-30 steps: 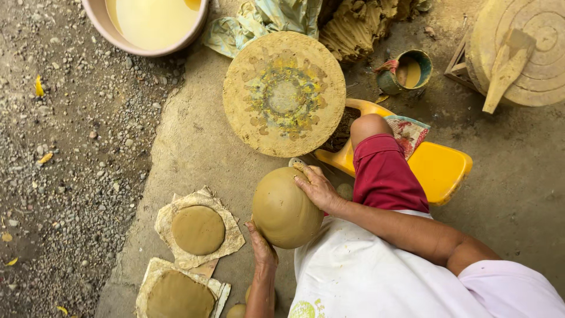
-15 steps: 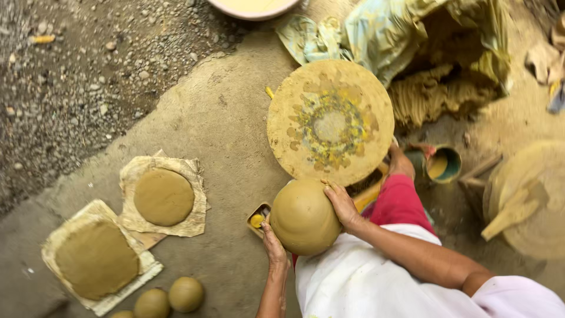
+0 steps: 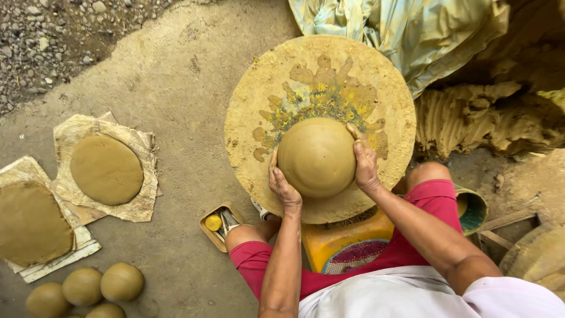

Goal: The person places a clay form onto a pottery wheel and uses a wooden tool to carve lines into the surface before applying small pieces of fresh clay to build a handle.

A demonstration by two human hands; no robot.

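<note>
Fingers of our left hand (image 3: 282,187) and right hand (image 3: 364,162) clasp the clay ball (image 3: 316,156) on the round wheel (image 3: 321,126); uneven pressure could shove it off-centre.

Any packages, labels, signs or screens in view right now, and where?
No signs or screens show.
Small tray: on the ground by the left knee, rectangular, tan, holding a yellow round piece.
Printed patch: on the yellow stool under the legs, rounded, red and pale pattern, partly hidden.
</note>
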